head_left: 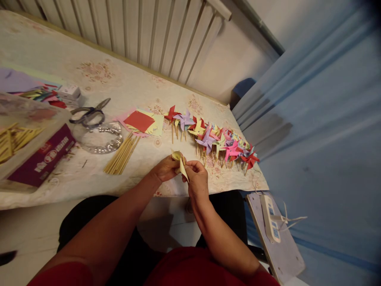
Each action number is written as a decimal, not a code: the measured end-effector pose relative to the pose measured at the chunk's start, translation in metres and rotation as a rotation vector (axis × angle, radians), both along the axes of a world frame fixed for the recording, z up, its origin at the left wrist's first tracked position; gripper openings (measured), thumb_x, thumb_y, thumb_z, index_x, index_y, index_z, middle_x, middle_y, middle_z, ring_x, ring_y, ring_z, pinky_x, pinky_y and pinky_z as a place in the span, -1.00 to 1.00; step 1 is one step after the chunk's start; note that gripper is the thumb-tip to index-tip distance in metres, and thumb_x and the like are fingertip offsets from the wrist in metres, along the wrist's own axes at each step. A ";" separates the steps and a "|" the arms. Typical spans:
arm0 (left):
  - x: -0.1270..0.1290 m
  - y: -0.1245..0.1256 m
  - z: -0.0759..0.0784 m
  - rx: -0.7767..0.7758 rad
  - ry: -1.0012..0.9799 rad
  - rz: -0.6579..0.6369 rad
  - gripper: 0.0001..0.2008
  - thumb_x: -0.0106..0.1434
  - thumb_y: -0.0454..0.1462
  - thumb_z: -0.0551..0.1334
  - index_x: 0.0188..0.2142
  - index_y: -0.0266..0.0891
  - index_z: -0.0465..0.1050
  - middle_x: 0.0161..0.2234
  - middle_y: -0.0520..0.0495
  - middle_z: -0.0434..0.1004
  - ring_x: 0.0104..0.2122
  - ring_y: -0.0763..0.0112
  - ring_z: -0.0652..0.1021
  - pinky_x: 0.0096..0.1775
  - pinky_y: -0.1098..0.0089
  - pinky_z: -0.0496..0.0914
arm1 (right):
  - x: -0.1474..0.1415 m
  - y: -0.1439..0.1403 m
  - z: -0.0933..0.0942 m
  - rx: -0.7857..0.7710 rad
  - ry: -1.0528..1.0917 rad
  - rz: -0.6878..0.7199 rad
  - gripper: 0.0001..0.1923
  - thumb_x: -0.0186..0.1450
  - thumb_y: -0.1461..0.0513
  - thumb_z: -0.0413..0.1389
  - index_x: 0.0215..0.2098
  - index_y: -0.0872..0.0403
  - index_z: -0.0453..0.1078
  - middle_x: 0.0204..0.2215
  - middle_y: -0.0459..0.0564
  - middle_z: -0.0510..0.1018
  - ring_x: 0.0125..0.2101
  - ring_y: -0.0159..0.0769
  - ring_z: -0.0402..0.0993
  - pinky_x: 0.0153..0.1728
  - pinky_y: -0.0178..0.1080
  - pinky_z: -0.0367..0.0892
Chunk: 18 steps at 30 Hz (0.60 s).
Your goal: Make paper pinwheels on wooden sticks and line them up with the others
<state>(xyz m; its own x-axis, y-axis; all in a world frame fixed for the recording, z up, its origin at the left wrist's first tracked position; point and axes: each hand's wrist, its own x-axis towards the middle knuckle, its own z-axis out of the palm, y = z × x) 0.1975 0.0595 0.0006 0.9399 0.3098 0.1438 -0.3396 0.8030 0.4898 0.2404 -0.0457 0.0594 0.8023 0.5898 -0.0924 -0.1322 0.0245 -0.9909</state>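
Hands met over the near edge of the table [89, 75], both pinching one folded piece of yellow paper [180, 163]. The left hand [164, 168] gripped the paper from the left, fingers closed on it; the right hand [197, 178] held the paper's lower right part between thumb and fingertips, also pressed together on it. The paper stood just above the table's front edge, between the two hands, its top flap curling and its lower point hanging down.

Just behind the hands a row of finished paper pinwheels [212, 139] on short sticks ran along the table to the right, in red, purple, yellow and pink. To their left lay a small stack of coloured paper squares [142, 122] with a red one on top. A bundle of wooden sticks [122, 154] lay near the stack, slanting toward the front edge. Farther left were a clear round container [99, 139], scissors [89, 113] touching its far side, and a purple box [44, 157]. A white power strip [270, 217] rested on a board at lower right, beside blue fabric [324, 131].
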 end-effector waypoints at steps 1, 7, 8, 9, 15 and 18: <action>0.000 0.000 -0.001 0.003 -0.001 0.000 -0.71 -0.03 -0.29 0.50 -0.44 -0.30 0.41 -0.52 0.03 0.47 -0.55 0.38 0.52 -0.57 0.40 0.47 | 0.000 0.000 0.000 0.003 -0.001 -0.002 -0.80 0.00 0.16 0.27 -0.48 0.06 0.39 -0.72 -0.27 0.34 -0.74 -0.49 0.18 -0.72 -0.39 0.05; 0.003 0.001 -0.006 -0.009 0.032 0.027 -0.69 -0.08 -0.28 0.53 -0.45 -0.32 0.43 -0.52 0.02 0.47 -0.55 0.44 0.50 -0.50 0.44 0.45 | -0.001 0.000 0.002 0.005 -0.019 0.004 -0.83 0.00 0.17 0.25 -0.48 0.07 0.41 -0.73 -0.26 0.34 -0.74 -0.49 0.18 -0.72 -0.39 0.05; 0.003 0.001 -0.007 -0.009 0.038 0.032 -0.68 -0.08 -0.28 0.53 -0.46 -0.33 0.43 -0.53 0.02 0.47 -0.55 0.45 0.50 -0.49 0.45 0.45 | -0.001 0.000 0.002 0.002 -0.024 0.007 -0.84 0.01 0.17 0.25 -0.48 0.07 0.41 -0.73 -0.26 0.34 -0.74 -0.49 0.18 -0.72 -0.39 0.05; 0.003 0.001 -0.007 -0.006 0.042 0.032 -0.68 -0.08 -0.28 0.53 -0.46 -0.33 0.43 -0.53 0.02 0.47 -0.55 0.46 0.49 -0.48 0.45 0.45 | -0.001 0.000 0.002 -0.001 -0.030 0.008 -0.84 0.01 0.17 0.25 -0.48 0.06 0.42 -0.73 -0.26 0.34 -0.74 -0.49 0.18 -0.71 -0.39 0.06; 0.004 0.001 -0.006 -0.010 0.042 0.027 -0.68 -0.10 -0.27 0.54 -0.48 -0.32 0.44 -0.55 0.03 0.46 -0.57 0.46 0.49 -0.49 0.46 0.44 | 0.000 0.001 0.001 -0.001 -0.054 0.004 -0.84 0.01 0.17 0.26 -0.47 0.07 0.43 -0.72 -0.25 0.37 -0.73 -0.50 0.18 -0.70 -0.39 0.05; 0.003 0.000 -0.005 -0.007 0.033 0.022 -0.69 -0.08 -0.28 0.53 -0.48 -0.33 0.44 -0.54 0.01 0.48 -0.56 0.44 0.51 -0.49 0.45 0.45 | 0.001 0.000 -0.002 0.005 -0.064 0.004 -0.85 0.03 0.18 0.25 -0.47 0.07 0.44 -0.71 -0.23 0.39 -0.73 -0.49 0.19 -0.70 -0.39 0.06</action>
<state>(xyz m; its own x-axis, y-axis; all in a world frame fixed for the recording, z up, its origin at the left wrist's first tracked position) 0.2008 0.0592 -0.0043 0.9369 0.3317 0.1101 -0.3411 0.7991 0.4952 0.2419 -0.0453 0.0574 0.8041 0.5933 -0.0383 -0.0688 0.0289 -0.9972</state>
